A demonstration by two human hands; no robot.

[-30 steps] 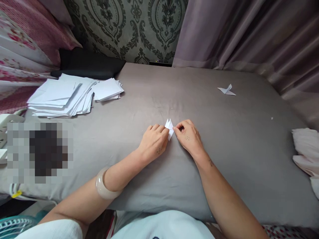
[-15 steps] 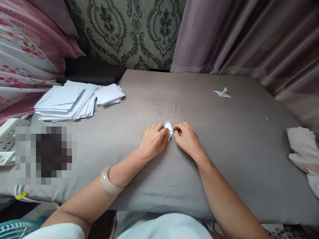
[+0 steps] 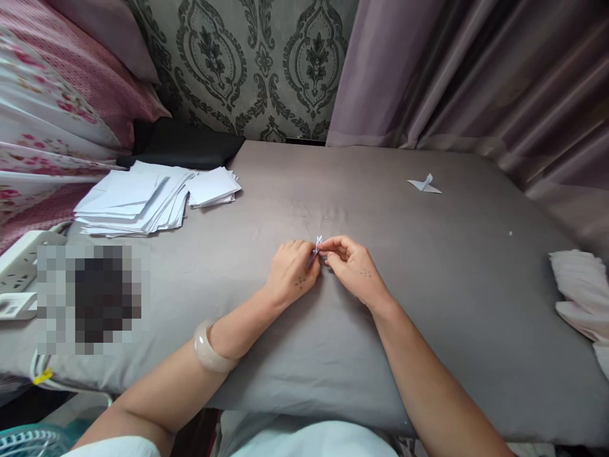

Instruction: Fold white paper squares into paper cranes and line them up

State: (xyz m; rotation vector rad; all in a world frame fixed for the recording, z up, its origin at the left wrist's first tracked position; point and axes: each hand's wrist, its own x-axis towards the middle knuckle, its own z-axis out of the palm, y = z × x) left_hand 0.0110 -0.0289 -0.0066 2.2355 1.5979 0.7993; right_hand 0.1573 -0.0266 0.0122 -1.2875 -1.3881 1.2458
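While the left hand (image 3: 292, 271) pinches the paper (image 3: 317, 245), the right hand (image 3: 356, 268) touches it, grip unclear; one shape (image 3: 427, 185), upper right, looks finished; upper-left sheets (image 3: 126, 195) lie unfolded.

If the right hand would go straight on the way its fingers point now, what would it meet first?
The folded paper, right at its fingertips, then apparently the left hand behind it; whether the fingers already touch the paper is unclear.
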